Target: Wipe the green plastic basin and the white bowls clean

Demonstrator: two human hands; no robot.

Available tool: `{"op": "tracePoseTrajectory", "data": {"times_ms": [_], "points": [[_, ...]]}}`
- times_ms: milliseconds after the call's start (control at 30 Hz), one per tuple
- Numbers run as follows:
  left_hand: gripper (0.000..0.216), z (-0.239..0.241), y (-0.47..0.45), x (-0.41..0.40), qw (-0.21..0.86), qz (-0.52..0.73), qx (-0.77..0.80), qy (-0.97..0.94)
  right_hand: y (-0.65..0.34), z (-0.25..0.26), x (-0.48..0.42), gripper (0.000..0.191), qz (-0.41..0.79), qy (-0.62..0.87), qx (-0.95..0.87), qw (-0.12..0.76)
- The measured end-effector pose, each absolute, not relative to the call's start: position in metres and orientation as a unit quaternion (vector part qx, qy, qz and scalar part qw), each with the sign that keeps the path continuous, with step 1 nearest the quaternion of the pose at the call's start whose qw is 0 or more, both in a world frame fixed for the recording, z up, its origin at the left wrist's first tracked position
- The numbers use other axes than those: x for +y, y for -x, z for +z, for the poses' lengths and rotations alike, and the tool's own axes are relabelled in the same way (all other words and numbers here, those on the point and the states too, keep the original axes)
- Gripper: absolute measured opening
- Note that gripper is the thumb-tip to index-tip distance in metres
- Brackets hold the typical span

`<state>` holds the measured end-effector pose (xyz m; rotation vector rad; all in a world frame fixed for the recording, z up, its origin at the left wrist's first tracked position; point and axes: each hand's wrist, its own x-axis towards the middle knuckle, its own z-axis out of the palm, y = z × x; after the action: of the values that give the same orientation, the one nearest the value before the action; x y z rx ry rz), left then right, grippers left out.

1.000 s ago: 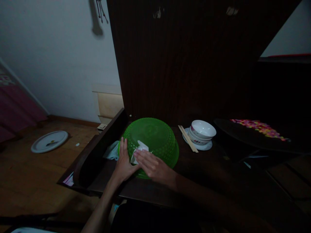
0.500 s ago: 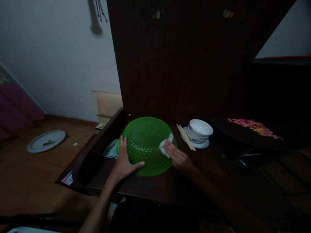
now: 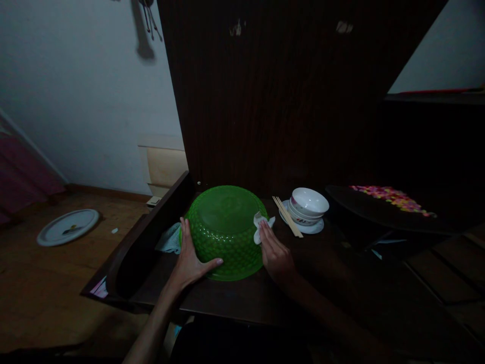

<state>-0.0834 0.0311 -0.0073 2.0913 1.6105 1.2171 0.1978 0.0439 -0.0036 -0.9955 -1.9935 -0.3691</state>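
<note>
A green plastic basin (image 3: 227, 212) lies upside down on the dark wooden desk (image 3: 223, 301), its textured side facing me. My left hand (image 3: 189, 258) rests open against its left side, with thumb and fingers spread. On the basin's right side, my right hand (image 3: 275, 250) presses a crumpled white cloth or tissue (image 3: 259, 222) under its fingers. Behind my left hand, a pale bluish cloth (image 3: 170, 237) is partly hidden by the basin.
Right of the basin, stacked white bowls (image 3: 308, 202) stand on a plate (image 3: 312, 228) beside wooden chopsticks (image 3: 288, 217). Farther right, colourful small pieces (image 3: 394, 199) lie on a dark surface. A raised wooden edge (image 3: 155, 232) bounds the left. A white round lid (image 3: 68, 227) lies on the floor.
My right hand has shifted slightly on the basin's right side, and the white cloth is bunched differently. The left hand keeps its place on the basin. The camera view has moved a little.
</note>
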Motion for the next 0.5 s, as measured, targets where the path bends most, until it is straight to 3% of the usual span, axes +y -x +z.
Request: {"op": "tracePoseTrajectory", "data": {"times_ms": [167,333,500], "points": [[0.142,-0.005,0.083,0.031,0.116,0.407,0.552,-0.718,-0.207,-0.004,0.075,0.065,-0.034,0.438,-0.784,0.439],[0.14,-0.005,0.082,0.031,0.111,0.412,0.551,-0.717,-0.215,0.017,0.124,0.049,0.125,0.524,-0.745,0.393],[0.139,-0.006,0.082,0.031,0.115,0.416,0.546,-0.718,-0.214,0.032,0.179,0.051,0.294,0.502,-0.731,0.358]]}}
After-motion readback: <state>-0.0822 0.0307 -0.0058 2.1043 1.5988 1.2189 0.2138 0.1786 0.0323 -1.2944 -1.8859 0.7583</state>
